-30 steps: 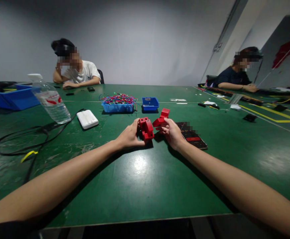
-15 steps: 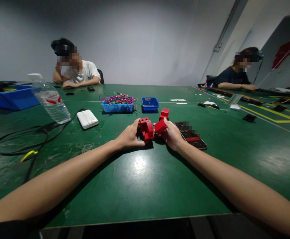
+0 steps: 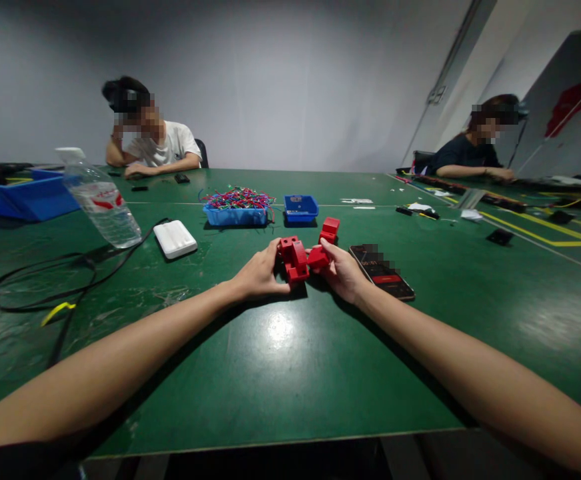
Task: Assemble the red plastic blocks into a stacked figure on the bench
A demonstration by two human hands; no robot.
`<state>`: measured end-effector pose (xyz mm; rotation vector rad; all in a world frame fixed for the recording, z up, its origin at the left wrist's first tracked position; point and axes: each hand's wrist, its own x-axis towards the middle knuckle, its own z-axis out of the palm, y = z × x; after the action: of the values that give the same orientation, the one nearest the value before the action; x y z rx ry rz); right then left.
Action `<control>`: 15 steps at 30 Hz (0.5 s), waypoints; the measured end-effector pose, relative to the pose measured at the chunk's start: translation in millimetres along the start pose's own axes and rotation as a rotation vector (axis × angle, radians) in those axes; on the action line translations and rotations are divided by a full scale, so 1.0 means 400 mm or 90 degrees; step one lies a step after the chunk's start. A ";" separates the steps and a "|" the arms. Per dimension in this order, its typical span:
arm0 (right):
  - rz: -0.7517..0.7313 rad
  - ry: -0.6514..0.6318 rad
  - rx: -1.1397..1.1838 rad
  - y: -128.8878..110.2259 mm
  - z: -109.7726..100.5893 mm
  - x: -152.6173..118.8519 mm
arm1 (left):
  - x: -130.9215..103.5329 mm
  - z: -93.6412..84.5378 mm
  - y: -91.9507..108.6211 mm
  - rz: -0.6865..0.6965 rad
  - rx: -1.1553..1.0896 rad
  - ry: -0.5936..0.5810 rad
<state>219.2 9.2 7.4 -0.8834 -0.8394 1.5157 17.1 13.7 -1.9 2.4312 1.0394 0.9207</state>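
Note:
Near the middle of the green table (image 3: 280, 373), my left hand (image 3: 260, 270) grips a red part with holes in its top (image 3: 294, 259), fingers behind it and thumb in front. Between thumb and fingers of my right hand (image 3: 341, 268) is a smaller red block (image 3: 318, 257), held against or very close to the right side of the first part. Another red piece (image 3: 329, 229) stands just behind the right fingertips; whether it is joined to the block cannot be made out.
A phone (image 3: 383, 273) lies right of my right hand. Beyond are a blue tray of coloured wires (image 3: 236, 216) and a small blue tray (image 3: 300, 209). At left are a white box (image 3: 175, 239), bottle (image 3: 103, 203), cable and blue bin (image 3: 35, 197). Two people sit across the table.
My right hand has shifted slightly left, bringing the small red block a little closer to the part in my left hand. The left hand has stayed in place.

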 end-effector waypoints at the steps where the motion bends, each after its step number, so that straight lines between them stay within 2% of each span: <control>1: -0.010 -0.008 -0.007 0.002 -0.001 0.000 | 0.000 0.000 -0.001 0.001 0.002 -0.001; 6: -0.020 -0.014 -0.040 0.005 0.004 -0.006 | 0.002 0.000 -0.005 0.005 0.012 -0.003; 11: -0.019 0.051 -0.028 0.003 0.008 -0.003 | 0.002 0.000 -0.005 0.010 0.014 -0.001; 15: -0.047 0.070 -0.024 0.002 0.006 -0.002 | 0.001 -0.001 -0.002 0.007 0.009 -0.002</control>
<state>217.0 8.3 7.9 -0.9443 -0.8139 1.3785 16.9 14.4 -1.8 2.4514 1.0350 0.9165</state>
